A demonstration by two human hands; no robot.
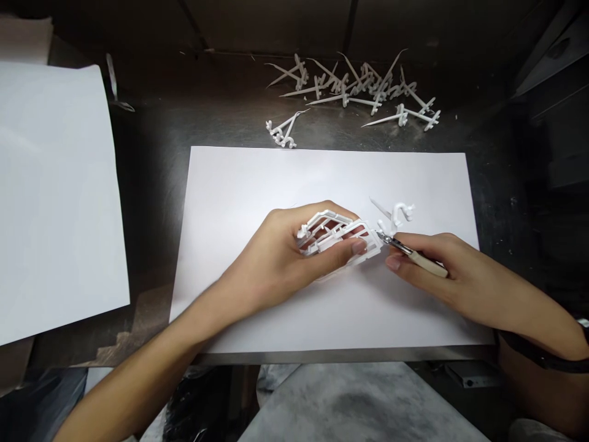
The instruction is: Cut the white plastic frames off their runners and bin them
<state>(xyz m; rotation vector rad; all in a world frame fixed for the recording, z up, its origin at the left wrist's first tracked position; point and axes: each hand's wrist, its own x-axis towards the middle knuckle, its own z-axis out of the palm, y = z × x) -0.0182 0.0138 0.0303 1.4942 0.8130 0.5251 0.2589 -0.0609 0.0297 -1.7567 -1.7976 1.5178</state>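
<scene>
In the middle of the frame, a white plastic frame (343, 230) was held over the white paper (257, 319) by the left hand (285, 258), with the thumb pressed on top and the fingers bent underneath. Just right of it, small cutters (409, 250) were gripped in the closed right hand (455, 276), their tips put close to the frame's end. How far the blades were open could not be told. A curly white piece (394, 216) was seen beside the tips; whether it was joined on was not clear. A thin bar might be snapped if squeezed too hard by the thumb. If the cutters slipped, a wrong bar could be cut, or a finger nipped. Spiky white bits (380, 89) were scattered at the upper middle.
</scene>
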